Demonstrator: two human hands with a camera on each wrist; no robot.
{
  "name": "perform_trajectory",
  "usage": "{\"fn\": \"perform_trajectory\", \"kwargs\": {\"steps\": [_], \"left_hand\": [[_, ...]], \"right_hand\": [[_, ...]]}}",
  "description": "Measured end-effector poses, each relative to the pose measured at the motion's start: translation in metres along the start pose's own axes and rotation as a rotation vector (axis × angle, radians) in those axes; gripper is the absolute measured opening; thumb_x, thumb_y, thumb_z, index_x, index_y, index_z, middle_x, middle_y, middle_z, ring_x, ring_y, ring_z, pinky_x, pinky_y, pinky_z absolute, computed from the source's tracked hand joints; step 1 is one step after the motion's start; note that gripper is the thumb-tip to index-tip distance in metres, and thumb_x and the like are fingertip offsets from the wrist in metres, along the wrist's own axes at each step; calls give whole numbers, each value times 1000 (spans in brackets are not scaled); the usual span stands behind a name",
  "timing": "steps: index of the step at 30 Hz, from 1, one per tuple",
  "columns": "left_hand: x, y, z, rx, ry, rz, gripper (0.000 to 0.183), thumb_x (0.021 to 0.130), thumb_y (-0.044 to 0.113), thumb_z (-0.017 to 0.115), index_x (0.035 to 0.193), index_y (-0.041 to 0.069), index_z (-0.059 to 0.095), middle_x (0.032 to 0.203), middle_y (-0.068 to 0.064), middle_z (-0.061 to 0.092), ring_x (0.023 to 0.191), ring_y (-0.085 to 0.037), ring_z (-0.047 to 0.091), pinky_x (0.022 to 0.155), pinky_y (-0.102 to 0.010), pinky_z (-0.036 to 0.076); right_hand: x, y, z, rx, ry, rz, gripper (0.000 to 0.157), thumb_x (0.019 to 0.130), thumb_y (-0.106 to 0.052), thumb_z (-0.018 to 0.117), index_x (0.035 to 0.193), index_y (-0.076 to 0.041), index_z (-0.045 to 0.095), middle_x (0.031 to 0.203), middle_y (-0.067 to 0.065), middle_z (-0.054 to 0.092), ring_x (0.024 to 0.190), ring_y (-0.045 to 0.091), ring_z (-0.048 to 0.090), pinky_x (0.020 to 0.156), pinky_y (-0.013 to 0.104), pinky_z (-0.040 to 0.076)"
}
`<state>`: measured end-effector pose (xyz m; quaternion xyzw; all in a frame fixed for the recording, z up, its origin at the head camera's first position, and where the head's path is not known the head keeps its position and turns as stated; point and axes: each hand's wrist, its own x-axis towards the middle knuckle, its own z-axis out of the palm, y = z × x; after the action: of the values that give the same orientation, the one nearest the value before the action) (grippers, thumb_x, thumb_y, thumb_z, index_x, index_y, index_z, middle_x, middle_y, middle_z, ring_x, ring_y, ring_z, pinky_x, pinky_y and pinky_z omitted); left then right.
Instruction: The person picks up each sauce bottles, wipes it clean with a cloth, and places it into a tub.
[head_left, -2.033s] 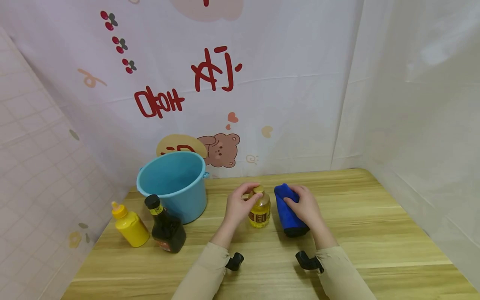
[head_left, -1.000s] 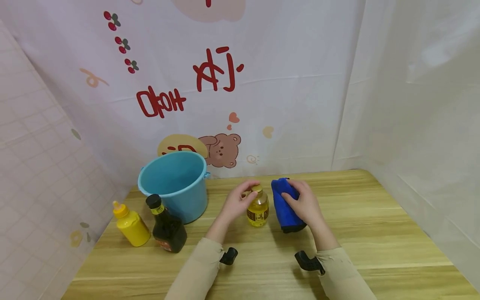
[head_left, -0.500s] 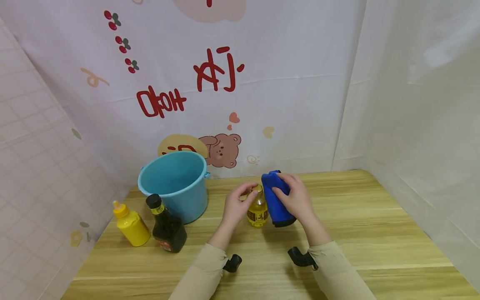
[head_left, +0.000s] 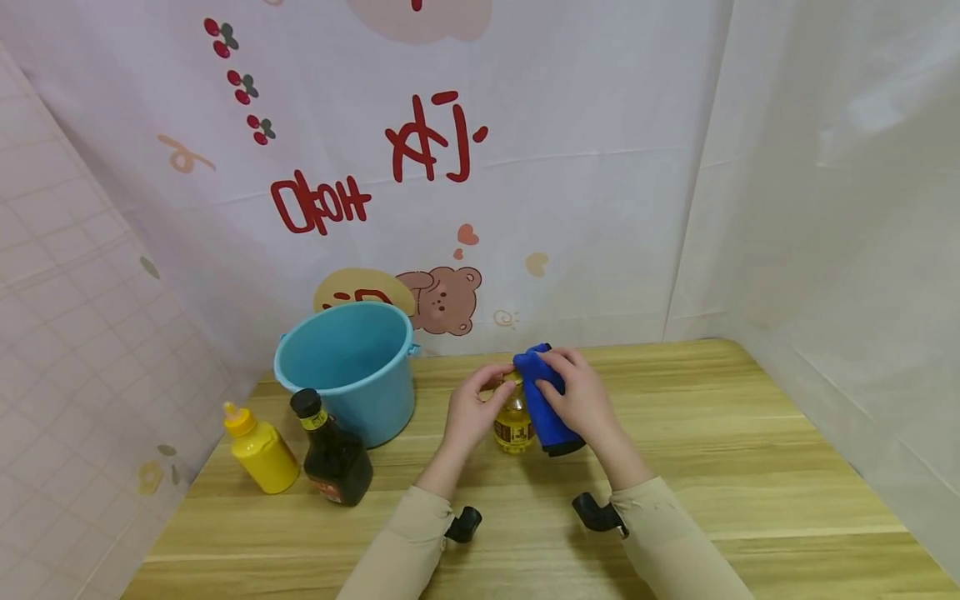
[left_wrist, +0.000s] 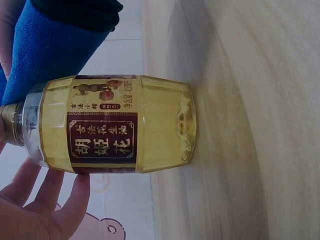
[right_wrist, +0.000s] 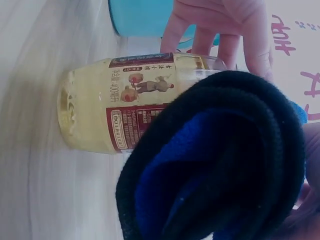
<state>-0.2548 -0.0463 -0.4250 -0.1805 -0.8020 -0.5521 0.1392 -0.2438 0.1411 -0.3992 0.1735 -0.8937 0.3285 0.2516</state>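
Observation:
A bottle of peanut oil (head_left: pixel 513 427), clear with yellow oil and a dark label, stands upright on the table. My left hand (head_left: pixel 474 408) pinches its golden cap; in the left wrist view the other fingers (left_wrist: pixel 72 200) lie spread along the bottle's side. My right hand (head_left: pixel 581 398) grips a folded blue cloth (head_left: pixel 549 417) with black edging. The cloth touches the bottle's neck and upper right side. In the right wrist view, the cloth's rolled end (right_wrist: pixel 210 165) hides part of the bottle, and my right hand is mostly cut off.
Left on the table stand a light blue bucket (head_left: pixel 386 408), a dark sauce bottle (head_left: pixel 337 462) with a black cap and a yellow squeeze bottle (head_left: pixel 264 454). A printed white curtain (head_left: pixel 585 208) hangs behind the wooden table (head_left: pixel 750 467).
My right hand has brought the blue cloth leftward, from apart to against the oil bottle's neck. My left hand has stayed at the cap, and the bottle has barely moved.

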Motion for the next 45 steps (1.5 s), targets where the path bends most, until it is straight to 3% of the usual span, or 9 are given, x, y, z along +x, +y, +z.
{"fn": "perform_trajectory", "kwargs": {"steps": [17, 23, 33, 40, 45], "left_hand": [[0, 1, -1, -7, -7, 16, 24, 95, 26, 69, 118, 18, 72, 117, 0, 69, 104, -20, 64, 77, -36, 57], [2, 1, 0, -2, -1, 17, 24, 95, 25, 69, 117, 16, 72, 115, 0, 69, 103, -21, 64, 76, -34, 57], [2, -2, 1, 0, -4, 5, 25, 95, 27, 68, 118, 15, 72, 115, 1, 69, 102, -19, 64, 74, -34, 57], [3, -2, 1, 1, -8, 4, 27, 96, 27, 68, 119, 14, 71, 117, 1, 68, 103, -19, 64, 75, -32, 57], [2, -2, 1, 3, -4, 13, 26, 96, 26, 68, 118, 13, 71, 116, 1, 68, 103, -20, 64, 74, -31, 57]], "right_hand": [[-5, 12, 7, -84, -77, 85, 35, 87, -9, 76, 119, 0, 68, 119, 21, 60, 103, 40, 63, 88, 54, 52], [-8, 23, 12, -2, -105, 178, 37, 89, -11, 74, 122, 1, 66, 121, 23, 59, 109, 43, 60, 92, 57, 49], [-26, 41, 32, -27, -241, 298, 39, 89, -12, 73, 124, 3, 65, 124, 26, 58, 113, 44, 57, 96, 56, 46], [-26, 39, 30, -100, -292, 297, 38, 89, -10, 72, 123, 3, 65, 123, 26, 58, 110, 43, 59, 94, 55, 47], [-19, 39, 20, -112, -232, 274, 39, 91, -11, 71, 127, -1, 64, 126, 26, 57, 111, 44, 58, 92, 57, 48]]}}
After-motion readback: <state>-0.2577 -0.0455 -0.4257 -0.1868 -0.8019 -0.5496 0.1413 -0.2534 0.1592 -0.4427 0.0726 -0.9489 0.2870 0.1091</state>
